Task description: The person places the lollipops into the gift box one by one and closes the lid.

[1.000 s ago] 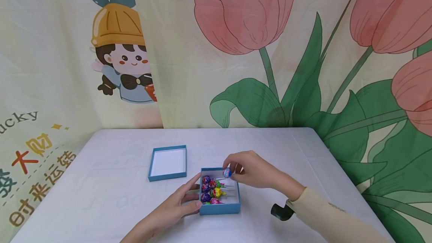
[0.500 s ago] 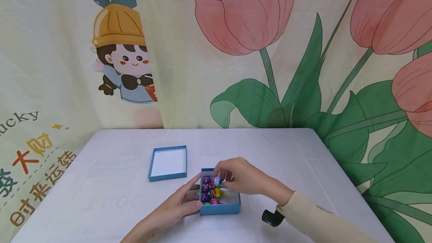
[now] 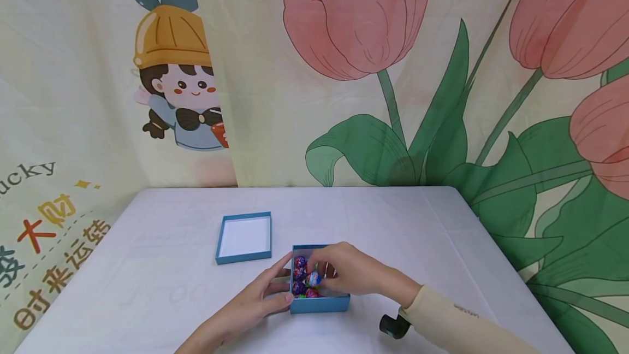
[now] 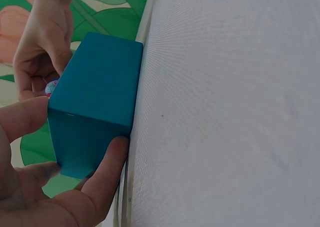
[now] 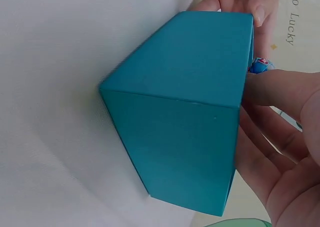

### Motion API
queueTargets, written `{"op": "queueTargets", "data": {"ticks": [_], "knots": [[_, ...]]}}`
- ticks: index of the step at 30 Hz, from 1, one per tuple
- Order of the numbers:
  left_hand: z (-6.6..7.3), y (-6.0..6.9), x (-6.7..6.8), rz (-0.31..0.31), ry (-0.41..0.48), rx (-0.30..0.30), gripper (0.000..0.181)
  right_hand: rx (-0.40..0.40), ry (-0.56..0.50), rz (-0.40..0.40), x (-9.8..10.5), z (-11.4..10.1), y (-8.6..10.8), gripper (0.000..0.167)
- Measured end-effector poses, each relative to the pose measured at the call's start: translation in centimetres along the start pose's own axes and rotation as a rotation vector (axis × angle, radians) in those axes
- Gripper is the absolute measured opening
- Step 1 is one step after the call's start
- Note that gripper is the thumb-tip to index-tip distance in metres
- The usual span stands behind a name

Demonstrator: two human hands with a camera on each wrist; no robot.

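A blue open box point(image 3: 320, 305) stands on the table, with several lollipops in bright wrappers point(image 3: 300, 273) along its left side. Over the box, my right hand point(image 3: 346, 269) pinches a lollipop with a light blue wrapper point(image 3: 313, 278) between thumb and fingers. The fingers hide the stick and much of the box's right half. My left hand point(image 3: 267, 294) rests against the box's left wall, its fingers fairly straight and the thumb at the front corner. In the left wrist view, fingertips point(image 4: 118, 146) touch the blue wall. The right wrist view shows the held lollipop point(image 5: 260, 65) just past the rim.
A shallow blue lid point(image 3: 244, 259) with a white inside lies behind and left of the box. Both stand on a white-covered table point(image 3: 417, 223). A black wrist camera point(image 3: 395, 326) hangs below the right sleeve. Behind the table hangs a printed curtain point(image 3: 265, 97).
My right hand has moved left and lower, bringing the light blue lollipop from the box's back right to over the candies at its middle. The left hand and the lid have stayed put.
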State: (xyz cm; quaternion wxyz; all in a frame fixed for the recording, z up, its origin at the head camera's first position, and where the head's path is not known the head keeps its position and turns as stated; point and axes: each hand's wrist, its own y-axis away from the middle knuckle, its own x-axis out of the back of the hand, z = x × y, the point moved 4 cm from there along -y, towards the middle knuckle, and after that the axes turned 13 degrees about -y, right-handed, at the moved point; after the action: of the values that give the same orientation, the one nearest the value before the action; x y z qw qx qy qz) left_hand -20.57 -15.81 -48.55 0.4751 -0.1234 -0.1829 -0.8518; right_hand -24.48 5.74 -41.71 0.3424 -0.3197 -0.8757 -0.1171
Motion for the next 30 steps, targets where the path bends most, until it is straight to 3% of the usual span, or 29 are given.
{"op": "queueTargets", "data": {"ticks": [12, 30], "knots": [[0.0, 0.2, 0.0, 0.003, -0.018, -0.017, 0.083, -0.003, 0.038, -0.046, -0.8, 0.5, 0.1, 0.024], [0.0, 0.0, 0.0, 0.006, -0.017, 0.012, 0.082, 0.042, 0.121, -0.091, -1.3, 0.6, -0.3, 0.024]]}}
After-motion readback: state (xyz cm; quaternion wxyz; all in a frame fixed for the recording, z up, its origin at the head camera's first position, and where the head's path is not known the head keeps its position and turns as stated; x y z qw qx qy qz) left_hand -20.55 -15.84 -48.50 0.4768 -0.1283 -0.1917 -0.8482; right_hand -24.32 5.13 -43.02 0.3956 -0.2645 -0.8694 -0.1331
